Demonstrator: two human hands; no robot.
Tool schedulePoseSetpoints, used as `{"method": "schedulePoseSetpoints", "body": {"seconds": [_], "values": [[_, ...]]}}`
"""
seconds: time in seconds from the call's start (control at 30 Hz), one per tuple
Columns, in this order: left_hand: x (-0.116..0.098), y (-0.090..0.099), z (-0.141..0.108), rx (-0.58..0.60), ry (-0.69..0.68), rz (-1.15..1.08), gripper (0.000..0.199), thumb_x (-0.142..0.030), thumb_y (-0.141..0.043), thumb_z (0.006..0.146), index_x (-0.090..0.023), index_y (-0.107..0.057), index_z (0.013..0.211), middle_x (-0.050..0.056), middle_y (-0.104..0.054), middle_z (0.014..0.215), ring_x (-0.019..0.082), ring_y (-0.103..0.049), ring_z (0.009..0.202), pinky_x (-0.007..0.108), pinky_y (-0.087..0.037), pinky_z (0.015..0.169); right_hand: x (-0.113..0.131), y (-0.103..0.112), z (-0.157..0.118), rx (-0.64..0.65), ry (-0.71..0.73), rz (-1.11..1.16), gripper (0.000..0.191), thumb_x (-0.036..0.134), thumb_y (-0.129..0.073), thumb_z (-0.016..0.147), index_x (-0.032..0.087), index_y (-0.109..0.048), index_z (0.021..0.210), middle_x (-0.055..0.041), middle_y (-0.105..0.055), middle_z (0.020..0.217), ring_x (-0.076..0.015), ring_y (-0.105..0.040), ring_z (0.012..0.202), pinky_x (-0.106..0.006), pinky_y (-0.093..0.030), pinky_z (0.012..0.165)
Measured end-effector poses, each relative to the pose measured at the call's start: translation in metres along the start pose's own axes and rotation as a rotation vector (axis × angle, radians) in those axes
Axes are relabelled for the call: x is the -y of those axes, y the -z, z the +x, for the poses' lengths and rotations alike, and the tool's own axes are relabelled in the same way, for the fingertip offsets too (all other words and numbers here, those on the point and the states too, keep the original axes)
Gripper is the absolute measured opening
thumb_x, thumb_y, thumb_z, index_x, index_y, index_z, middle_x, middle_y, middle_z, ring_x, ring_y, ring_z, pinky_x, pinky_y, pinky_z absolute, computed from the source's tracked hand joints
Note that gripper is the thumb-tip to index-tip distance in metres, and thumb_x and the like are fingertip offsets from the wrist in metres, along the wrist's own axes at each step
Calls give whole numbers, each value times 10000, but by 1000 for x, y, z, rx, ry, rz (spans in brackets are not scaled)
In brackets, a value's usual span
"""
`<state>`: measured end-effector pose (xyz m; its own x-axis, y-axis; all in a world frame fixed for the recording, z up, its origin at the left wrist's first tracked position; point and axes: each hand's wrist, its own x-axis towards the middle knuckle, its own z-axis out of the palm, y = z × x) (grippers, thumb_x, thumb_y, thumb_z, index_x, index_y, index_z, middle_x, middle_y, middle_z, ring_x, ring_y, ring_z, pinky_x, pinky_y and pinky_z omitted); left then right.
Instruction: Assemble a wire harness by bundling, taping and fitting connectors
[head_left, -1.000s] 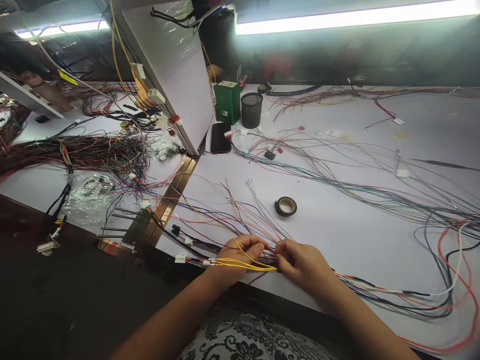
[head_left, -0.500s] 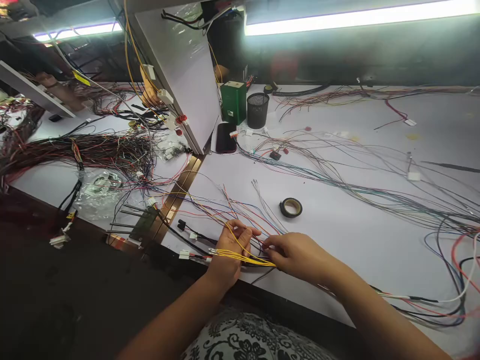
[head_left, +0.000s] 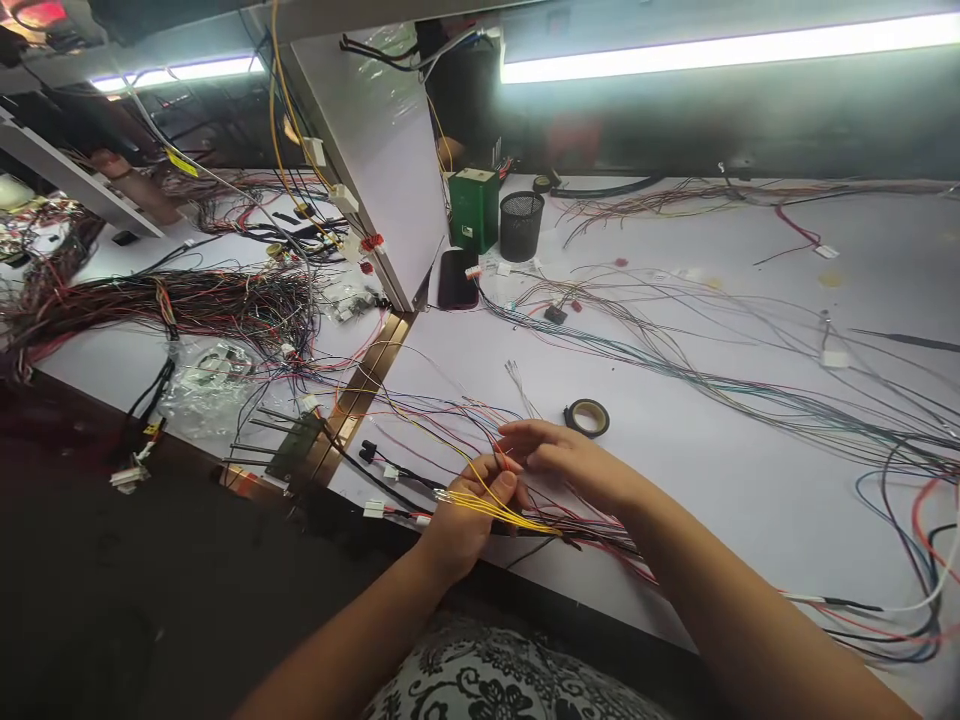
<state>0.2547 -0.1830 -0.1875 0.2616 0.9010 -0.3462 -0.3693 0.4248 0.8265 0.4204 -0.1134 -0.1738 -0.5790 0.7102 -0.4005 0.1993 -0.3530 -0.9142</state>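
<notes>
Holding thin red & dark plastic-coated wires (head_left: pixel 609 536) in L hand (head_left: pixel 457 530), clamped thumb-to-fingers; thin yellow wires (head_left: pixel 495 508) lying across. Trailing R under R forearm, approx. parallel to white table's (head_left: pixel 712 480) near edge. Hovering w/ R hand (head_left: pixel 583 468) just beside L, grip apart, nearer round black tape roll (head_left: pixel 598 430).

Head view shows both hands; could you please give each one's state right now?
Left hand: closed on thin, multicoloured wires.
Right hand: partly open; any wire held cannot be told.
</notes>
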Motion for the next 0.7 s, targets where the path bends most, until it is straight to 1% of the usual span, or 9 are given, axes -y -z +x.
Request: {"method": "schedulePoseSetpoints", "body": {"seconds": [0.1, 0.2, 0.33, 0.4, 0.47, 0.53, 0.6, 0.67, 0.7], "values": [[1, 3, -6, 190, -12, 103, 252, -408, -624, 863, -166, -562, 897, 36, -663, 760, 91, -562, 581, 222, -434, 570, 0, 3, 9, -34, -16, -37, 330, 367, -481, 918, 189, -617, 1160, -79, -649, 1199, -201, -598, 1093, -349, -454, 977], [0, 5, -8, 290, -81, 95, 233, -394, -646, 851, -199, -548, 935, 34, -675, 784, 86, -558, 562, 230, -429, 571, 2, 3, 8, -2, 18, -110, 413, 513, -458, 937, 191, -647, 1115, -83, -670, 1153, -208, -603, 1082, -371, -434, 999], [-4, 5, -2, 165, -193, -121, 307, -319, -724, 796, -244, -522, 1015, -35, -576, 732, 51, -486, 495, 191, -377, 500, 1, 3, -5, 94, 110, -154, 430, 504, -416, 957, 176, -635, 1127, -78, -671, 1104, -196, -596, 1072, -366, -425, 993], [-7, 4, 2, 114, -219, -201, 367, -316, -757, 762, -237, -525, 1035, -35, -532, 769, 57, -499, 546, 209, -416, 552, -1, 2, -12, 175, 147, -151, 416, 474, -399, 967, 175, -611, 1165, -73, -665, 1082, -191, -587, 1063, -360, -432, 969], [-9, 4, 4, 105, -220, -217, 451, -328, -795, 718, -229, -527, 1067, -18, -526, 844, 79, -532, 642, 247, -460, 666, -4, 0, -18, 200, 159, -119, 392, 451, -443, 951, 191, -580, 1210, -61, -651, 1078, -185, -584, 1025, -346, -452, 916], [-10, 6, 6, 115, -202, -206, 562, -367, -817, 684, -241, -513, 1140, 4, -529, 934, 100, -548, 728, 281, -468, 760, -8, -5, -20, 150, 144, -136, 329, 429, -505, 922, 209, -606, 1145, -39, -639, 1006, -168, -580, 904, -306, -473, 797], [-11, 12, 7, 120, -190, -149, 668, -424, -808, 679, -272, -474, 1237, 35, -519, 1057, 120, -557, 790, 303, -468, 791, -13, -10, -21, 57, 103, -167, 262, 419, -512, 919, 209, -637, 1012, -5, -591, 812, -133, -524, 709, -258, -438, 632], [-14, 21, 9, 85, -197, 18, 719, -425, -783, 708, -315, -420, 1319, 59, -485, 1175, 126, -556, 813, 304, -470, 762, -21, -15, -21, -45, 67, -109, 280, 437, -467, 940, 206, -621, 967, 31, -487, 662, -106, -417, 563, -235, -359, 517], [-17, 26, 10, 49, -226, 162, 719, -386, -772, 724, -330, -406, 1340, 66, -470, 1219, 128, -552, 825, 297, -467, 744, -25, -17, -21, -97, 74, -52, 292, 450, -452, 946, 206, -608, 984, 37, -467, 649, -101, -389, 540, -233, -339, 499]]}}
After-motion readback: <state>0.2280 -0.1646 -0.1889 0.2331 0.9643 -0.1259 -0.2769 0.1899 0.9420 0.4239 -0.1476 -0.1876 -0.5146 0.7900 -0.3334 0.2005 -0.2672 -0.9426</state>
